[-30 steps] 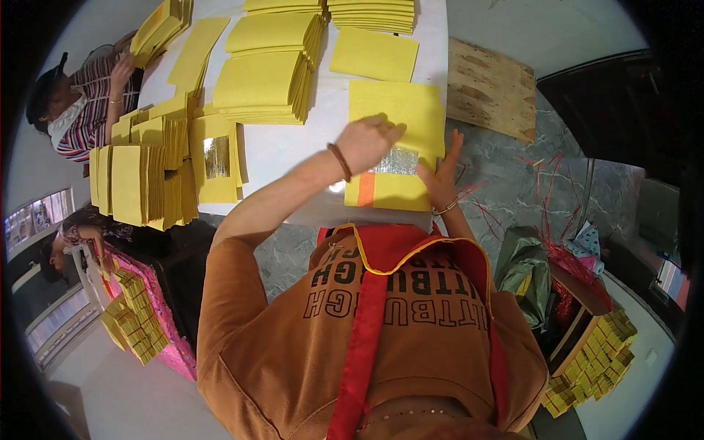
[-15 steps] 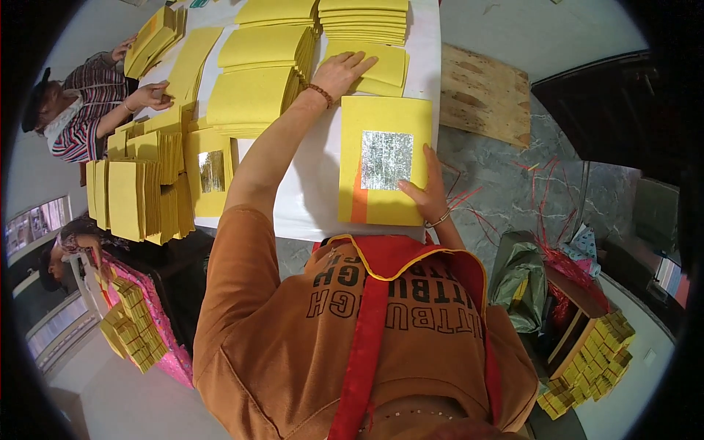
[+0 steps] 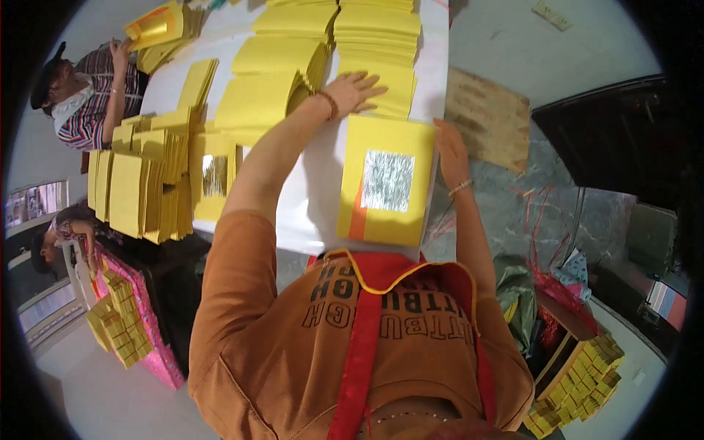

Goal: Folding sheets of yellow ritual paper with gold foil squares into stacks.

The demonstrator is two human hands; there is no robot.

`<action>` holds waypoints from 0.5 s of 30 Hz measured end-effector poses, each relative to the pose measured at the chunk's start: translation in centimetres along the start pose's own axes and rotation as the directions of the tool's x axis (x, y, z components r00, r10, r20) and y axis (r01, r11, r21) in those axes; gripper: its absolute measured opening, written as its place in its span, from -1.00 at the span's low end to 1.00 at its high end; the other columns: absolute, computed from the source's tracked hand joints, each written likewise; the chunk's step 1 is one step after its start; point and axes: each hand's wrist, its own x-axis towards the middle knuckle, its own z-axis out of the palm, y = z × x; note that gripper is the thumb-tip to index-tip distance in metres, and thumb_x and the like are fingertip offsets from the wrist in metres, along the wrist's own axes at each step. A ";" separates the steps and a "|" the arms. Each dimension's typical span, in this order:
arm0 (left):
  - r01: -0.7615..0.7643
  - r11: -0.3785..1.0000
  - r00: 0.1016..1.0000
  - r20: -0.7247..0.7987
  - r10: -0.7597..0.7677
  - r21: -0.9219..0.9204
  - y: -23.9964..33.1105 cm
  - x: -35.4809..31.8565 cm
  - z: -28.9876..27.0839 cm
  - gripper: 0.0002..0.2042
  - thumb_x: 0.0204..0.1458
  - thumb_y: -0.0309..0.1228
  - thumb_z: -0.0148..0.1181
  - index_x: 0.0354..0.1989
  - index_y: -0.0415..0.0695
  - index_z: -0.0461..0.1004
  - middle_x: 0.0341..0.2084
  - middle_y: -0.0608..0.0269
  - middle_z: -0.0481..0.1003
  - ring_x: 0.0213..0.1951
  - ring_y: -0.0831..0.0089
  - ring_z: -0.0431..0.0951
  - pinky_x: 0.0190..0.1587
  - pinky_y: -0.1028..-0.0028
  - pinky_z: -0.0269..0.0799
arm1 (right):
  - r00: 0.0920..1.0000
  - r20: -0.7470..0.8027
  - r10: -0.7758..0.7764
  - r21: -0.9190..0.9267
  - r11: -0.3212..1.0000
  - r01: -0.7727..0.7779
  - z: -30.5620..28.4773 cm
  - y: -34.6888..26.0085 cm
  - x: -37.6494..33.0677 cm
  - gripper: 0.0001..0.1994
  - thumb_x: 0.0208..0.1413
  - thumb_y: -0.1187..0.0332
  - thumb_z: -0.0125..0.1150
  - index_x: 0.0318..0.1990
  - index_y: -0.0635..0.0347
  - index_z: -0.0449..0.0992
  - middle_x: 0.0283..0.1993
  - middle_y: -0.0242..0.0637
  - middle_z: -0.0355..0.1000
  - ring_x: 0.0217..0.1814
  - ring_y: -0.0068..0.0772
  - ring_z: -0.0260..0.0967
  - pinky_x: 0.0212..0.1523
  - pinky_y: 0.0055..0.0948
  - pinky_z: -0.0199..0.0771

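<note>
A stack of yellow paper sheets (image 3: 355, 176) lies near the table's front edge; its top sheet bears a silver foil square (image 3: 389, 181) and an orange strip (image 3: 358, 214). Along the stack's far right corner is my right hand (image 3: 452, 152), fingers stretched out and close together; whether they touch the paper I cannot tell. My left hand (image 3: 355, 95) lies spread on loose yellow sheets (image 3: 396, 86) just beyond that stack, holding nothing. Left of my left forearm are fanned piles of plain yellow paper (image 3: 257, 101).
The white-covered table (image 3: 297, 209) also bears upright yellow bundles (image 3: 139, 187) at left. Across from these, a co-worker (image 3: 99, 95) handles yellow sheets (image 3: 158, 28). A wooden board (image 3: 488, 117) lies right of the table. Yellow bundles (image 3: 583, 381) are stacked at lower right.
My right hand has come off the face of the foil-marked stack to its right edge. My left hand stays on the far sheets. The co-worker's hand has lifted away from the nearer pile.
</note>
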 end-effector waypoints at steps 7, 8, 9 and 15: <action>0.027 0.975 0.979 -0.191 -0.070 -0.219 1.3 -0.9 0.9 -0.53 -0.04 -0.41 0.02 0.11 -0.11 0.18 0.03 0.01 0.30 0.06 0.18 0.30 0.05 0.29 0.26 | 0.863 0.405 0.301 -0.026 0.948 -0.318 4.1 5.2 7.8 -0.68 -0.02 0.30 0.09 -0.08 0.20 0.44 -0.39 -0.30 0.41 -0.40 -0.49 0.35 -0.30 -0.50 0.36; 0.032 0.962 0.972 -0.217 -0.094 -0.270 1.5 -1.1 1.1 -0.53 -0.04 -0.41 0.02 0.11 -0.09 0.18 0.04 0.03 0.29 0.06 0.18 0.30 0.06 0.28 0.24 | 0.864 0.436 0.252 -0.022 0.963 -0.270 4.3 4.7 7.9 -0.70 -0.07 0.37 0.13 -0.11 0.19 0.45 -0.44 -0.33 0.39 -0.46 -0.52 0.31 -0.38 -0.50 0.36; 0.039 0.944 0.964 -0.236 -0.121 -0.326 1.4 -1.3 1.2 -0.53 -0.04 -0.40 0.03 0.12 -0.07 0.18 0.04 0.05 0.29 0.06 0.17 0.29 0.07 0.27 0.23 | 0.871 0.431 0.234 -0.019 0.968 -0.250 4.3 3.8 8.2 -0.70 -0.07 0.37 0.13 -0.11 0.19 0.45 -0.44 -0.33 0.39 -0.46 -0.52 0.31 -0.38 -0.50 0.36; 0.081 0.970 0.948 -0.283 -0.147 -0.231 2.0 -1.5 -2.0 -0.50 -0.05 -0.38 0.06 0.14 0.03 0.18 0.07 0.15 0.28 0.08 0.22 0.28 0.09 0.24 0.15 | 0.885 0.375 0.275 -0.098 0.961 -0.258 4.7 3.2 8.8 -0.81 -0.18 0.50 0.18 -0.31 0.24 0.47 -0.49 -0.37 0.42 -0.44 -0.49 0.34 -0.40 -0.44 0.35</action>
